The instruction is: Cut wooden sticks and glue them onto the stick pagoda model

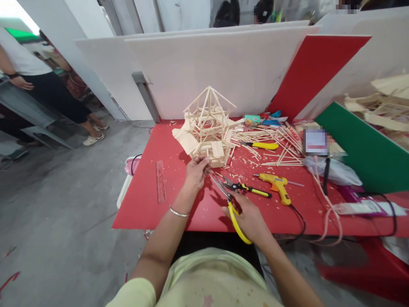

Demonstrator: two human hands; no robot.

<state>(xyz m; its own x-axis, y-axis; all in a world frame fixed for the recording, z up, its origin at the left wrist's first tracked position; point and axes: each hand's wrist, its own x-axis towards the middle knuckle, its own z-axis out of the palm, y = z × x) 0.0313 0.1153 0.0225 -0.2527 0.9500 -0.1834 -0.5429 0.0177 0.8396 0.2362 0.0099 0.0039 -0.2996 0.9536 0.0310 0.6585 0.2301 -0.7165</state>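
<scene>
My left hand (197,171) is closed in a pinch at the lower front of a pale wooden stick model (209,128), shaped like a small pavilion with an open peaked roof frame. Whatever lies between its fingertips is too small to make out. My right hand (247,216) grips a yellow-handled tool with long, thin silver jaws (235,221); the jaw tips point up-left and reach close to my left fingertips. Just beyond that hand lie black-and-yellow snips (252,189). Farther right rests a yellow glue gun (277,186).
Loose thin sticks (281,147) and yellow-handled pliers (265,145) lie behind the snips on the red tabletop (137,200). A clear ruler (161,181) is at left. White boards (217,68) stand behind; a green board (364,149) leans at right. Another person (54,81) stands at far left.
</scene>
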